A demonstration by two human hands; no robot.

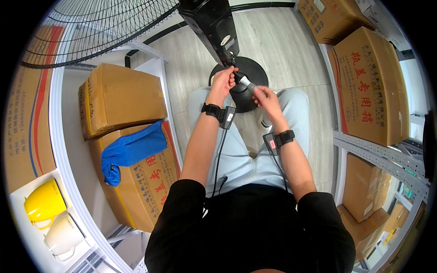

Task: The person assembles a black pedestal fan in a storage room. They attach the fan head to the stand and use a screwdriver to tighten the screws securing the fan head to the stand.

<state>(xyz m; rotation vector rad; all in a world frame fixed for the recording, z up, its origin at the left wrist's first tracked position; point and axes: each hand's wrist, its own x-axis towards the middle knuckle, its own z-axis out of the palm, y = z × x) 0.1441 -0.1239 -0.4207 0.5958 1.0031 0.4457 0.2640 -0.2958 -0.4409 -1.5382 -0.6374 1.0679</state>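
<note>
A black standing fan has its column [211, 29] tilted in front of me, above a round black base [248, 103] on the floor between my legs. My left hand [223, 83] is closed in a pinch at the column's lower end; what its fingertips hold is hidden. From the right, my right hand [269, 102] grips a short grey-and-white tool [246, 82], its white end pointing toward the left fingertips and the dark parts below the column. I cannot make out the tool's exact kind.
The fan's wire guard [114, 29] spreads over the upper left. Cardboard boxes [125, 98] fill the left shelf, one with a blue cloth [134, 148] over it. Yellow [45, 200] and white [64, 236] mugs stand nearby. More boxes [368, 86] line the right rack.
</note>
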